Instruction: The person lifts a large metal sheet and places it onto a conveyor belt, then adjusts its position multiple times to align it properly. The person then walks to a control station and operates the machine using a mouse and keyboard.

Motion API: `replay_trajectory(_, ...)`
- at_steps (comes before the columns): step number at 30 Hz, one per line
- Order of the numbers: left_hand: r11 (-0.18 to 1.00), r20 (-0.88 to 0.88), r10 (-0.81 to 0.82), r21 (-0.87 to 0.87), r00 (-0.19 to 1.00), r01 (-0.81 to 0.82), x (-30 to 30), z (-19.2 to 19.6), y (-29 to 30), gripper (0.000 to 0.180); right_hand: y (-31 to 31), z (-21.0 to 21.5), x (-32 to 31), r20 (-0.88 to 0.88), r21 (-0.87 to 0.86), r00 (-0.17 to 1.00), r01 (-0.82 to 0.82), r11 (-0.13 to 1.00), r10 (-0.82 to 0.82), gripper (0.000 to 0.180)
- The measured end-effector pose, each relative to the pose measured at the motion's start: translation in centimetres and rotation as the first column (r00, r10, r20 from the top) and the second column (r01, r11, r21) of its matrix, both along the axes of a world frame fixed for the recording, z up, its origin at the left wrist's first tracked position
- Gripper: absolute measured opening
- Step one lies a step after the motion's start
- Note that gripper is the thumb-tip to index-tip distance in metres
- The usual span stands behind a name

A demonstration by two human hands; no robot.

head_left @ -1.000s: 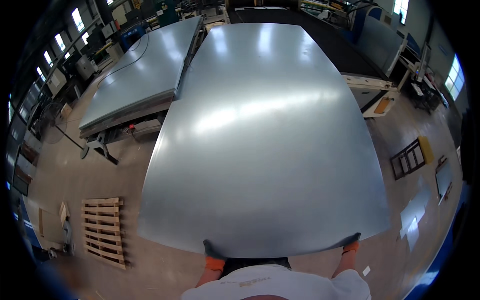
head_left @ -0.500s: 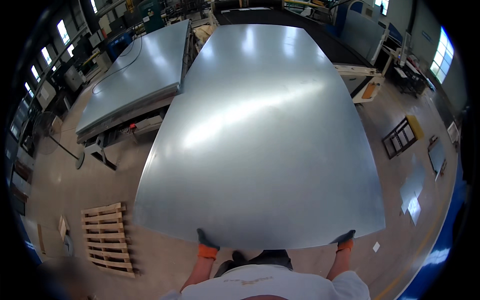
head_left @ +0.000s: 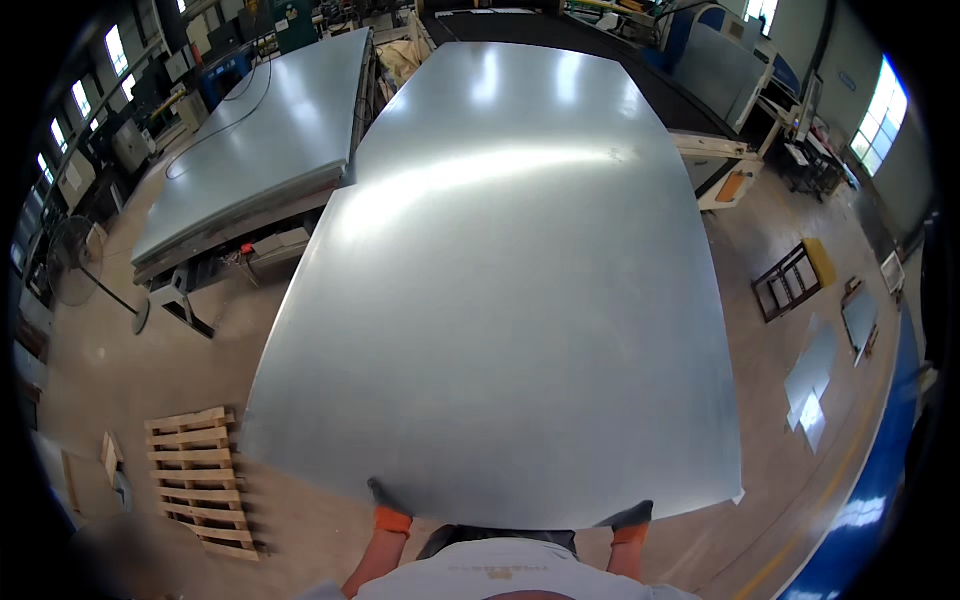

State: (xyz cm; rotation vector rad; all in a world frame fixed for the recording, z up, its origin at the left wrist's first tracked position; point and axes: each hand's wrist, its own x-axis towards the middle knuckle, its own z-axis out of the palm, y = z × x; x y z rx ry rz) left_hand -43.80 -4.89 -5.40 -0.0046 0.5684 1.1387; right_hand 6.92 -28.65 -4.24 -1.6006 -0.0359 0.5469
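Observation:
A large grey metal sheet [head_left: 500, 330] stretches out from my body, and its far end overlaps the dark machine bed [head_left: 520, 34]. My left hand [head_left: 390, 500], in a dark glove with an orange cuff, grips the sheet's near edge left of my body. Gloved the same way, my right hand [head_left: 628, 516] holds that edge on the right side. Both thumbs show on the top face; the other fingers are hidden beneath the sheet.
A stack of metal sheets [head_left: 270, 120] lies on a stand at the left. On the floor are a wooden pallet [head_left: 195, 475], a pedestal fan [head_left: 80, 262], a yellow-topped step stool [head_left: 795, 280] and loose sheet pieces [head_left: 812, 370] at the right.
The sheet's near edge has come closer to my body and shifted slightly left. My right hand has moved left, farther from the sheet's right corner. Both hands keep hold.

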Motion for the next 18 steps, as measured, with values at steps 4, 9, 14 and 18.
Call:
replay_trajectory(4, 0.996, -0.589, 0.013, 0.083, 0.808, 0.044, -0.8, -1.5, -0.7, 0.070, -0.4, 0.9, 0.9, 0.123, -0.286, 0.992, 0.035, 0.958, 0.000, 0.050)
replay_trajectory(9, 0.987, -0.295, 0.090, -0.103, 0.951, -0.126, 0.5, 3.6, -0.3, 0.074, 2.1, 7.1, 1.3, -0.236, 0.012, 0.971, 0.033, 0.999, -0.030, 0.051)
replay_trajectory(14, 0.996, -0.112, 0.014, -0.083, 0.994, -0.023, 3.6, 1.4, 0.3, 0.077, -1.2, 3.4, 6.2, -0.234, 0.130, 0.969, 0.116, 0.985, -0.083, 0.059)
replay_trajectory(18, 1.000, -0.153, 0.018, -0.018, 0.988, -0.021, 5.4, 7.8, -1.2, 0.079, -0.7, 7.5, 7.7, -0.467, 0.156, 0.869, 0.261, 0.953, -0.162, 0.064)
